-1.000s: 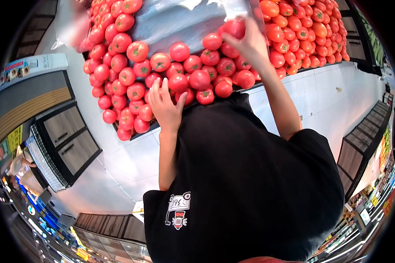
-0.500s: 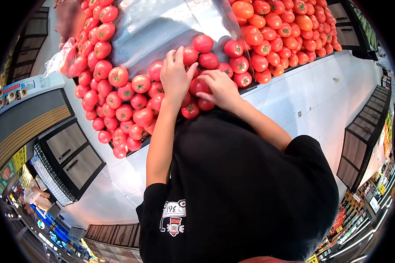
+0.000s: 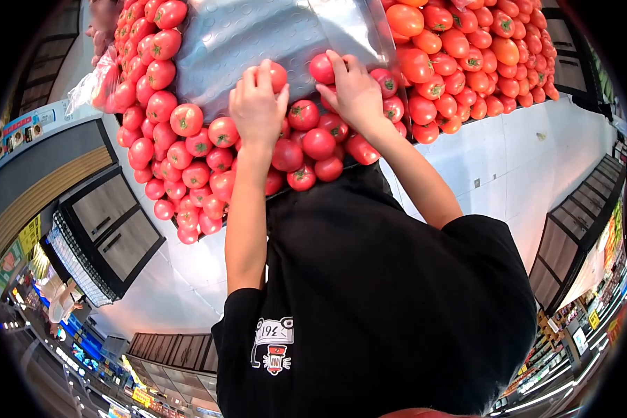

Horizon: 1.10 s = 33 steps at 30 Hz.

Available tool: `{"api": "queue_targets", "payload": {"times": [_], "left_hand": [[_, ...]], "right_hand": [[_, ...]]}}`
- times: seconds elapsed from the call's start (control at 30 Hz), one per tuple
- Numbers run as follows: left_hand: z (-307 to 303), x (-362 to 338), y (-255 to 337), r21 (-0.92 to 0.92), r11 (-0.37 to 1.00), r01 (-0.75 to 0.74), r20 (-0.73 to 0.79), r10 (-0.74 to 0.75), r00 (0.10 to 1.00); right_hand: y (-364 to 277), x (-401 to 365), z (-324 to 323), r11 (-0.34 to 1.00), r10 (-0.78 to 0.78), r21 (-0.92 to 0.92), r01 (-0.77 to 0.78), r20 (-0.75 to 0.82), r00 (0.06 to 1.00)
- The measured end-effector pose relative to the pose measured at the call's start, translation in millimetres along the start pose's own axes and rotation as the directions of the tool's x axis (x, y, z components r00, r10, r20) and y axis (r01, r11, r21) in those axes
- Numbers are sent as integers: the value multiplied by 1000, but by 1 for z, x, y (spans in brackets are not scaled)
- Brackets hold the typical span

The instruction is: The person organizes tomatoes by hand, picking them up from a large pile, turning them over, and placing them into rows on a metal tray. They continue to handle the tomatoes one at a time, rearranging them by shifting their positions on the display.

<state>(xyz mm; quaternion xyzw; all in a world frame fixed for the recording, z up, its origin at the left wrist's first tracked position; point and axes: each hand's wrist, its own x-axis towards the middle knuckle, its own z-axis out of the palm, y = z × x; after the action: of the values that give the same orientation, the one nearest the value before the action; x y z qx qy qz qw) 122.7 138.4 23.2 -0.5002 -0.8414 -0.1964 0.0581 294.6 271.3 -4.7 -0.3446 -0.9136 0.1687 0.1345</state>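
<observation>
Red tomatoes (image 3: 188, 160) fill a shop display bin whose bare silver liner (image 3: 258, 31) shows in the middle. My left hand (image 3: 258, 104) closes over one tomato (image 3: 277, 75) at the edge of the bare patch. My right hand (image 3: 355, 87) grips another tomato (image 3: 322, 68) beside it, fingers wrapped over its top. Loose tomatoes (image 3: 313, 139) lie just below both hands, near my black shirt.
A second heap of more orange tomatoes (image 3: 467, 56) lies to the right behind a clear divider. A plastic bag with tomatoes (image 3: 97, 80) hangs at the bin's left edge. White floor (image 3: 508, 153) and dark display cabinets (image 3: 104, 230) surround the bin. A person stands far off at lower left.
Both hands have moved up from the low pile to the edge of the bare liner. Each now covers a tomato higher in the bin.
</observation>
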Motion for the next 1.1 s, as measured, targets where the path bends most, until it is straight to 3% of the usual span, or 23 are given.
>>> {"api": "queue_targets", "payload": {"times": [0.1, 0.17, 0.3, 0.4, 0.53, 0.63, 0.77, 0.87, 0.97, 1.1], "left_hand": [[-27, -6, -3, -131, 988, 86, -69, -95, 993], [-41, -25, -6, -124, 984, 127, -65, -136, 989], [-64, -84, -22, -111, 961, 255, -73, -264, 962], [-75, -125, -33, -137, 896, 423, -27, -431, 902], [-79, -156, -52, -124, 842, 525, -122, -538, 834], [-78, -162, -66, -131, 827, 547, -161, -562, 811], [-75, -161, -73, -174, 807, 564, -129, -586, 800], [-73, -166, -78, -90, 837, 539, -138, -547, 826], [-70, -170, -80, -68, 872, 485, -134, -490, 861], [-68, -169, -71, 73, 954, 290, -218, -268, 938]], "right_hand": [[-1, 15, 1, 999, 13, -30, -12, 28, 1000], [1, 21, -4, 1000, 4, 8, -4, 31, 1000], [-21, 5, -29, 978, 67, 190, -83, 88, 994], [-45, -18, -30, 942, -5, 333, -38, 128, 992], [-85, -38, -13, 865, -166, 496, 74, 145, 975], [-116, -45, 2, 856, -293, 496, 147, 230, 928], [-141, -43, 19, 833, -317, 526, 172, 199, 928], [-147, -42, 21, 855, -331, 465, 231, 145, 932], [-144, -45, 20, 875, -321, 421, 237, 138, 937], [-127, -54, 21, 895, -312, 368, 253, 109, 944]]}}
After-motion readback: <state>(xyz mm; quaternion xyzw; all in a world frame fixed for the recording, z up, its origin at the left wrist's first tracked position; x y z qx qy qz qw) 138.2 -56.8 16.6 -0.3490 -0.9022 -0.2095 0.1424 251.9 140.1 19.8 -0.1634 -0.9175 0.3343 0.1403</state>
